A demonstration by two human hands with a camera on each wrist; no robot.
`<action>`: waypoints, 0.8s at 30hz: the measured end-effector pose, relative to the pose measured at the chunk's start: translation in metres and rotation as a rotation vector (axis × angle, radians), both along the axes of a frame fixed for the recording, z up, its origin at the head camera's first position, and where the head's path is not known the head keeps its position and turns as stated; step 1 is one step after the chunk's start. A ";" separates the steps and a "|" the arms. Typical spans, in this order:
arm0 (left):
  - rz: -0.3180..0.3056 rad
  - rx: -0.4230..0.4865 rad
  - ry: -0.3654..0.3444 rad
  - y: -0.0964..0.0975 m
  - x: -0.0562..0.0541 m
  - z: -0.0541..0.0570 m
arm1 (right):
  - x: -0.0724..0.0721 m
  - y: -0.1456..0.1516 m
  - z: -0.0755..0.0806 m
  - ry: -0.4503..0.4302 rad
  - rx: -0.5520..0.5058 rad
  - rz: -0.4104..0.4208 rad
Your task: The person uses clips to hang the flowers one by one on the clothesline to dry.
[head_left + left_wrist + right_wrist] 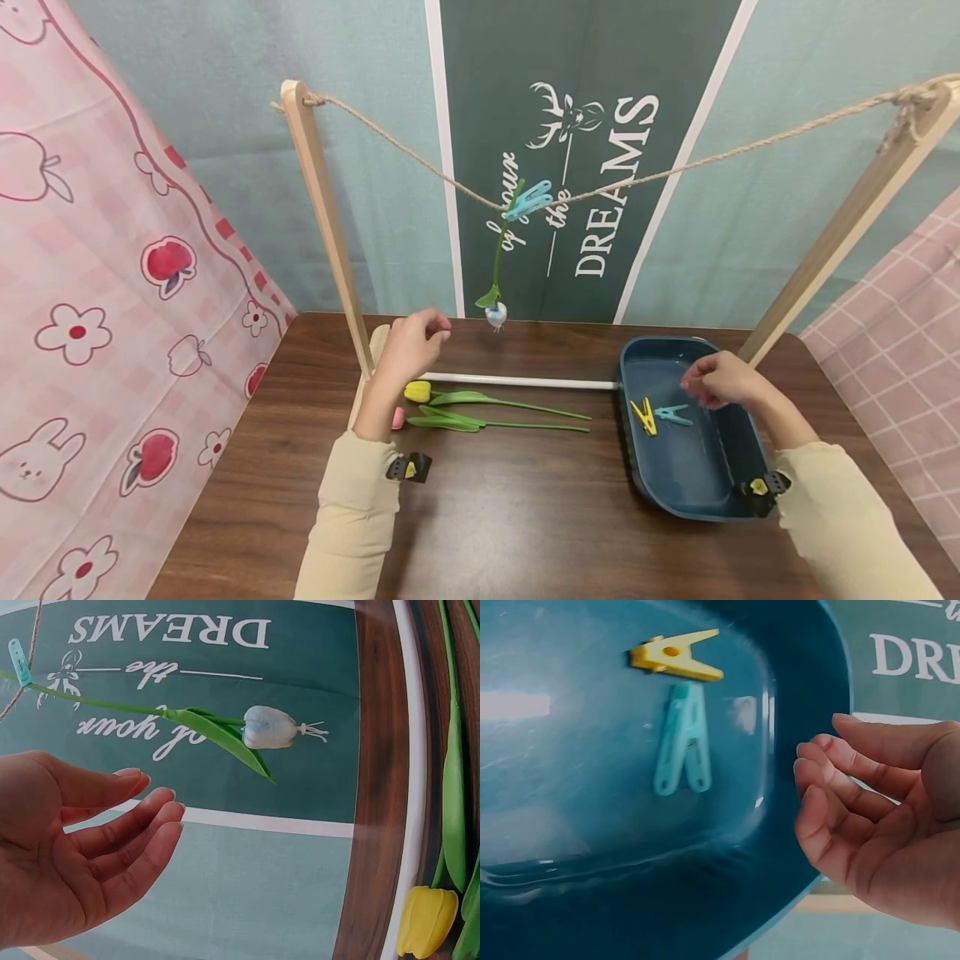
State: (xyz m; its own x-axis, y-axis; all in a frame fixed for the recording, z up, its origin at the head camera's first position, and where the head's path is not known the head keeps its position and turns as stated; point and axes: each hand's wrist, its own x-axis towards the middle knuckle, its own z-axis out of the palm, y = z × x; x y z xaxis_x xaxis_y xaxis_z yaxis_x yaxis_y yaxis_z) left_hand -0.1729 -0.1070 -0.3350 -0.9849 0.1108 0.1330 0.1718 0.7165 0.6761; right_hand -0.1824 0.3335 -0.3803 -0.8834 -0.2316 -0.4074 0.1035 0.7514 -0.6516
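Note:
A white tulip hangs head down from the rope, its stem clipped by a light-blue clothespin. My left hand is in the air left of the bloom, fingers loosely bent and holding nothing. In the left wrist view a gap shows between those fingertips and the white tulip. My right hand hovers over the far right part of the blue basin, also with nothing in it. Inside the basin lie a yellow clothespin and a teal clothespin, side by side.
A yellow tulip and a pink tulip, partly behind the left wrist, lie on the dark wooden table. A white rod runs behind them. Wooden posts hold the rope at both sides, with curtains behind.

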 end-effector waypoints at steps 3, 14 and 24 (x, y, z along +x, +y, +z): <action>-0.003 -0.007 0.003 0.000 0.000 -0.002 | 0.002 0.004 -0.006 0.002 -0.002 -0.009; -0.024 -0.008 -0.058 -0.002 0.001 -0.014 | 0.008 0.012 -0.027 0.035 -0.072 -0.020; -0.027 -0.042 -0.075 -0.002 0.004 -0.022 | 0.007 0.012 -0.031 0.000 -0.038 -0.055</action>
